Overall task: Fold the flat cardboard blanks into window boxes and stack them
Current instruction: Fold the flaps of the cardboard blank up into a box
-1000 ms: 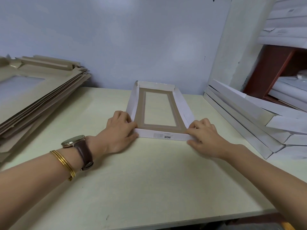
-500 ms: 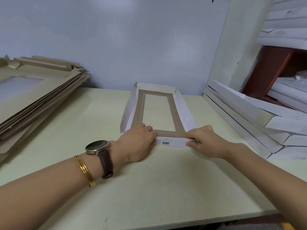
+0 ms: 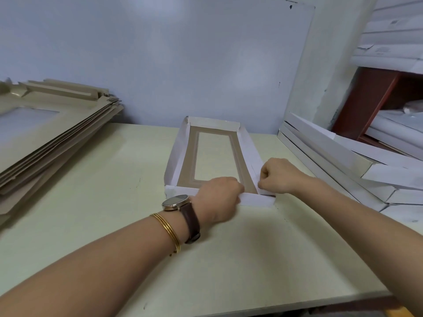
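A half-folded window box lies on the table's middle, white walls raised around a brown frame with a clear window. My left hand grips the near end wall, its fingers curled over the top edge and hidden inside. My right hand pinches the right side wall at the near right corner with curled fingers. A pile of flat beige blanks lies at the left. Folded white boxes are stacked at the right.
The pale table ends at a front edge near the bottom right. A blue-grey wall stands right behind the box. A red-brown shelf with more white boxes is at the far right.
My left hand has slid right along the near wall, from the left corner towards the right one. My right hand has lifted from the corner's outside and now pinches the side wall.
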Motion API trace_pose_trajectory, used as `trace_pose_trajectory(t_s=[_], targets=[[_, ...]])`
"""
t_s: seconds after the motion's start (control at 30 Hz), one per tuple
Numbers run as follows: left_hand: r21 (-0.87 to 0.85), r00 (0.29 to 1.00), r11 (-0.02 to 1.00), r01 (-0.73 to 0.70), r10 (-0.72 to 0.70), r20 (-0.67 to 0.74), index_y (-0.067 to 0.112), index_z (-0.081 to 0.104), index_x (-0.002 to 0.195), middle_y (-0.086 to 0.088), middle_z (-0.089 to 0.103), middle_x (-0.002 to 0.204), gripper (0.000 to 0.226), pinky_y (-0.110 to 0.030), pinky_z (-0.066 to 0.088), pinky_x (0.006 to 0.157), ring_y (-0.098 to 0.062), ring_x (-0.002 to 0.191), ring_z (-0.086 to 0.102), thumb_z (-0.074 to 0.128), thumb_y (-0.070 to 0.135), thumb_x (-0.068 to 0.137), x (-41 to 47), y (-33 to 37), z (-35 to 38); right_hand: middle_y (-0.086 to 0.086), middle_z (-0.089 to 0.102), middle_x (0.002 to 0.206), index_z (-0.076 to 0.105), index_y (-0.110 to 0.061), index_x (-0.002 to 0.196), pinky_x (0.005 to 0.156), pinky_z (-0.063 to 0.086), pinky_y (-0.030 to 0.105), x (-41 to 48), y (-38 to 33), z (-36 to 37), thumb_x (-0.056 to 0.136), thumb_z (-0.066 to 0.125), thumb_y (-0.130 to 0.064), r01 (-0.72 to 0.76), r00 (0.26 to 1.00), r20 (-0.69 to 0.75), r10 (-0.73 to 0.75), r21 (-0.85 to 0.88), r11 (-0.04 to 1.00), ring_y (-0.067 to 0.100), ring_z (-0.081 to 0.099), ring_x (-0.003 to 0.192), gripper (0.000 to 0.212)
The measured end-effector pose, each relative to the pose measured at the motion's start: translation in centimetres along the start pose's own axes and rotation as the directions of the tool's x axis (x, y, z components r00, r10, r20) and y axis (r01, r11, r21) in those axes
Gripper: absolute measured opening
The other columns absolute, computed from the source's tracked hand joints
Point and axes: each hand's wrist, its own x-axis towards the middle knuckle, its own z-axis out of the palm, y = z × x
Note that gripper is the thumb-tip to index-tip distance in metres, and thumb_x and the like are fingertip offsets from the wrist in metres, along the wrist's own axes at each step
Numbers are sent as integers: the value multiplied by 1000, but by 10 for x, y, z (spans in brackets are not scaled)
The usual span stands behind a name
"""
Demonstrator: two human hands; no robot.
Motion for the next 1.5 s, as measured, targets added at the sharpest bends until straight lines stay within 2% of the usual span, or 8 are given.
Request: trace_pose_trajectory(t_s=[0.2,0.37,0.6,0.8,1.0,1.13,1.33,1.5], targets=[[5,998,1000,1,-1,-67,13,59,98,3,38,82,14,-33,27,62,-26,88,50,47,14,90,-5,3,4,2,36,91,50,-17,77,63,37,29,11,-19,8,72,66,-31,-208,967,107,233,-205,956,24,42,93,22],[-19,995,999,-29,27,-93,16,61,104,3,40,82,21,-33,29,63,-28,90,52,47,12,89,-6,2,4,1,58,74,52,-15,75,53,42,25,14,-33,3,71,66,-23,-246,933,218,287,-197,949,17,52,61,17],[-13,995,1000,-25,23,-100,12,61,99,2,39,82,16,-35,32,64,-30,92,52,49,12,89,-8,3,4,2,56,67,50,-13,78,49,41,22,13,-38,4,69,59,-9,-254,937,175,301,-246,935,17,50,49,13],[4,996,1000,9,-9,-88,13,62,98,-6,55,93,16,-34,32,64,-30,91,54,49,12,88,-7,6,2,1,52,75,48,-14,77,47,37,21,16,-36,13,74,56,-12,-229,959,97,267,-294,928,14,50,56,9],[-23,997,999,24,-25,-77,17,52,83,-1,46,84,8,-33,32,64,-30,89,53,48,11,86,-8,6,1,4,50,84,45,-13,77,47,37,22,18,-33,12,76,57,-15,-230,963,80,256,-241,943,15,49,60,12],[-15,995,999,51,-52,-79,12,57,91,-3,52,91,13,-32,31,64,-29,91,52,45,13,88,-5,6,3,9,54,76,51,-7,76,64,53,29,17,-26,5,73,54,-5,-288,939,149,309,-144,947,26,59,62,5],[16,997,997,79,-78,-8,13,54,99,-5,52,98,17,-33,33,66,-28,94,51,44,13,85,-1,11,3,10,54,69,47,-7,74,76,54,29,14,-20,2,75,57,-3,-282,938,188,290,-68,957,30,61,69,11],[-56,997,997,61,-59,44,11,54,109,-8,55,105,24,-37,40,68,-29,96,51,46,11,87,13,24,7,9,53,66,45,-8,70,60,48,26,16,-20,5,78,62,-8,-266,947,163,278,-92,959,28,59,66,19]])
